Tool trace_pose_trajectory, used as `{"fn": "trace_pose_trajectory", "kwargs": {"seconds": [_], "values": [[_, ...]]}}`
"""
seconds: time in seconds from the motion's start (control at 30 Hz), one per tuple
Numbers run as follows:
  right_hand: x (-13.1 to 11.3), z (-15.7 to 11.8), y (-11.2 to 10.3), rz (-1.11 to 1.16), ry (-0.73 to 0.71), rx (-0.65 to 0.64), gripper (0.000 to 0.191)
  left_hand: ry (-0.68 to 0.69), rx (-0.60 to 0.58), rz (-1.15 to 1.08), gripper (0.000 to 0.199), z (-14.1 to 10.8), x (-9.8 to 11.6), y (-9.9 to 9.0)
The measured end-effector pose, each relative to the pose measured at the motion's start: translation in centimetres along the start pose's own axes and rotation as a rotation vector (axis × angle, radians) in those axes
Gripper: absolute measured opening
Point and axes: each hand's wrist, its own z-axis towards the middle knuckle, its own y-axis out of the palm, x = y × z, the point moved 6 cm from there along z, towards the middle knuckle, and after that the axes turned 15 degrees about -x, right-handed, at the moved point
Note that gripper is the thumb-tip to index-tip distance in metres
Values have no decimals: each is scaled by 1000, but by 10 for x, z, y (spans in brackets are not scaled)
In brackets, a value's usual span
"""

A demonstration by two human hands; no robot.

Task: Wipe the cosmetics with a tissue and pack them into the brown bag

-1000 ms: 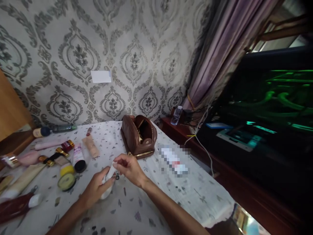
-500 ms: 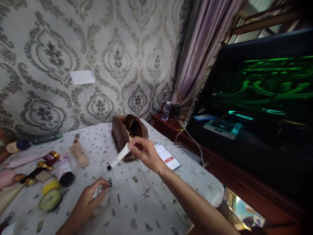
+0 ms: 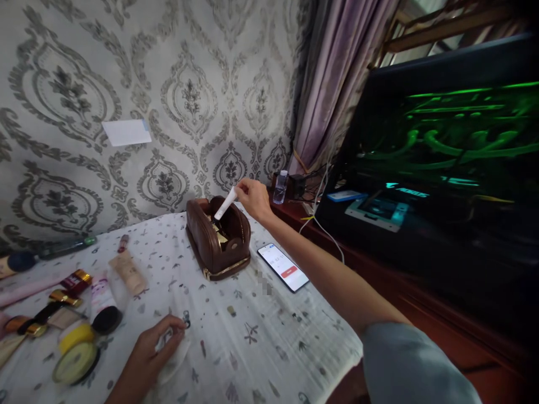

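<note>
My right hand (image 3: pixel 254 199) pinches the end of a white tube (image 3: pixel 225 204) with a dark cap. The tube slants down into the mouth of a brown leather bag (image 3: pixel 204 238), which stands unzipped on the patterned cloth (image 3: pixel 219 331) with gold-coloured items inside. Low in the view, my left hand (image 3: pixel 158 348) rests on the cloth with thumb and fingers curled around something whitish, hard to tell from the cloth. A lit phone (image 3: pixel 283 267) lies below my right forearm.
Cosmetics lie at the left: a beige tube (image 3: pixel 128 272), a black-capped tube (image 3: pixel 103 303), a yellow-rimmed jar (image 3: pixel 76 359) and a green bottle (image 3: pixel 69 247). Behind the bag are a clear bottle (image 3: pixel 280 188) and cables. A dark glass-fronted case (image 3: pixel 442 168) stands at the right.
My right hand has moved up and away with the white tube, from above the cloth to the bag's opening. My left hand has stayed nearly in place. The view has shifted slightly.
</note>
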Motion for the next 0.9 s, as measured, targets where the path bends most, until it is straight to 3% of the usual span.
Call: {"fn": "trace_pose_trajectory", "kwargs": {"seconds": [0.13, 0.33, 0.67, 0.9], "values": [[1, 13, 12, -195, 63, -50, 22, -12, 26, -7, 32, 0, 3, 0], [-4, 20, 48, -507, 13, -231, 30, -4, 16, -2, 34, 0, -1, 1], [-8, 33, 73, -618, -27, -355, 33, -64, 97, -43, 38, -3, 4, 5], [-11, 33, 89, -719, -197, -468, 29, -65, 53, -35, 37, -1, 0, 5]]}}
